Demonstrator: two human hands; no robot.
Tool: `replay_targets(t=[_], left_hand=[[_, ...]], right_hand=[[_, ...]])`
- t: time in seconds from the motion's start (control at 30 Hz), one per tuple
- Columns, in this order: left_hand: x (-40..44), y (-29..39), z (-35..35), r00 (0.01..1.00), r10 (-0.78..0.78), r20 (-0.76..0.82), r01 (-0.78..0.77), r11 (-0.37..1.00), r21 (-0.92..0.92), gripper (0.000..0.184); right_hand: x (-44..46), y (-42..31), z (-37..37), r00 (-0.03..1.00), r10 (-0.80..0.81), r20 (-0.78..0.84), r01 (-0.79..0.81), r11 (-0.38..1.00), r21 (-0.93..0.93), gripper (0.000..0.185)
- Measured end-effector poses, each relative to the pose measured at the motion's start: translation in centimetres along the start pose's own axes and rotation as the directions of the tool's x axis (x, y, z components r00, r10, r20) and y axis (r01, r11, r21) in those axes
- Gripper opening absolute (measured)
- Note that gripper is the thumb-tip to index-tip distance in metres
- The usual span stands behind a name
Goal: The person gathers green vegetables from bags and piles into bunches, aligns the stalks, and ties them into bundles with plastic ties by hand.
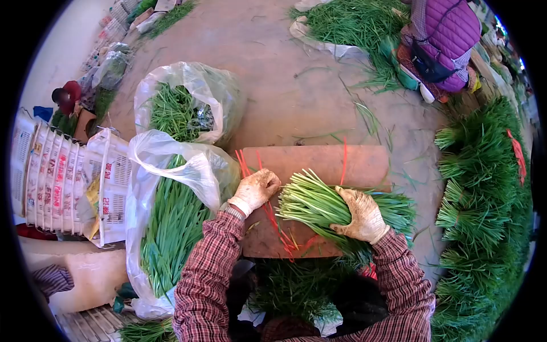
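My right hand (364,216), in a stained pale glove, is wrapped round a bundle of green chives (313,200). The pale stem ends point left, and the leaves trail right past my wrist. Left of the stem ends, my left hand (255,191), gloved too, has its fingers pinched together over several red ties (273,219). Whether a tie is between those fingers is hidden. Beneath both hands is a brown board (302,162), with another red tie (344,162) lying across its far part.
Two clear plastic bags (171,162) of chives stand at left, beside stacked white crates (117,191). Tied chive bundles (478,199) line the right side. A person in a purple jacket (450,40) is at the far right, near a chive heap (359,23).
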State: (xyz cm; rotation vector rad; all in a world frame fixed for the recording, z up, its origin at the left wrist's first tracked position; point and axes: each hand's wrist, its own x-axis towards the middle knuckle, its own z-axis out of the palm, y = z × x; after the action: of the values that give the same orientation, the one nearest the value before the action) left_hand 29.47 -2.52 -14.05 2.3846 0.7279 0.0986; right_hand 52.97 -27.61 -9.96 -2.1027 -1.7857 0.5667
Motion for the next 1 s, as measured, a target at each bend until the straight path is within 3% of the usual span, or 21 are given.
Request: replay_targets(t=[0.27, 0.33, 0.43, 0.53, 0.63, 0.67, 0.73, 0.83, 0.87, 0.9, 0.97, 1.0], left_hand=[[0.9, 0.1, 0.1, 0.988, 0.151, 0.022, -0.152, 0.988, 0.025, 0.011], [1.0, 0.7, -1.6, 0.995, 0.066, 0.075, -0.081, 0.974, 0.213, 0.011], [1.9, -0.6, -2.3, 0.990, 0.133, -0.047, -0.115, 0.956, 0.271, 0.011], [2.7, 0.3, -5.1, 0.973, 0.113, -0.200, -0.045, 0.947, 0.317, 0.008], [4.2, -0.5, -10.0, 0.933, 0.229, -0.279, -0.097, 0.904, 0.417, 0.008], [4.5, -1.2, -11.5, 0.923, 0.185, -0.337, -0.061, 0.936, 0.346, 0.010], [4.8, 0.1, -16.0, 0.849, 0.274, -0.451, -0.026, 0.875, 0.483, 0.013], [4.4, 1.7, -22.4, 0.804, 0.142, -0.577, 0.048, 0.952, 0.301, 0.017], [3.8, 3.4, -24.3, 0.806, 0.016, -0.592, 0.135, 0.968, 0.209, 0.018], [3.5, 4.0, -25.3, 0.740, -0.055, -0.670, -0.004, 0.996, -0.087, 0.017], [3.2, 5.8, -27.2, 0.675, -0.187, -0.714, -0.119, 0.927, -0.356, 0.028], [3.1, 7.0, -27.1, 0.678, -0.179, -0.713, -0.124, 0.928, -0.351, 0.028]], right_hand=[[-0.1, 0.1, -0.2, 1.000, -0.023, -0.009, 0.023, 1.000, -0.001, 0.098], [0.0, -0.3, -0.2, 0.999, 0.007, 0.039, -0.005, 0.999, -0.049, 0.098], [-0.2, -0.5, -0.2, 1.000, -0.007, 0.011, 0.008, 0.993, -0.119, 0.099], [-0.1, -0.3, -0.2, 1.000, -0.024, 0.000, 0.024, 0.996, -0.088, 0.099], [-0.2, -0.5, -0.2, 0.998, -0.044, -0.035, 0.042, 0.997, -0.069, 0.098], [-0.2, -0.6, -0.4, 0.999, -0.039, -0.019, 0.038, 0.998, -0.058, 0.097], [-0.3, -0.7, -0.4, 0.999, -0.032, -0.009, 0.031, 0.998, -0.058, 0.096], [-0.4, -0.4, 0.0, 0.999, -0.040, -0.015, 0.039, 0.997, -0.065, 0.097], [-0.4, -0.5, -0.1, 0.999, -0.034, -0.025, 0.032, 0.998, -0.060, 0.097], [-0.5, -0.6, -0.1, 1.000, -0.028, -0.013, 0.027, 0.997, -0.074, 0.097], [-0.4, -0.5, -0.1, 1.000, -0.020, -0.010, 0.019, 0.996, -0.086, 0.097], [-0.3, -0.4, 0.0, 1.000, -0.027, -0.004, 0.027, 0.996, -0.080, 0.096]])
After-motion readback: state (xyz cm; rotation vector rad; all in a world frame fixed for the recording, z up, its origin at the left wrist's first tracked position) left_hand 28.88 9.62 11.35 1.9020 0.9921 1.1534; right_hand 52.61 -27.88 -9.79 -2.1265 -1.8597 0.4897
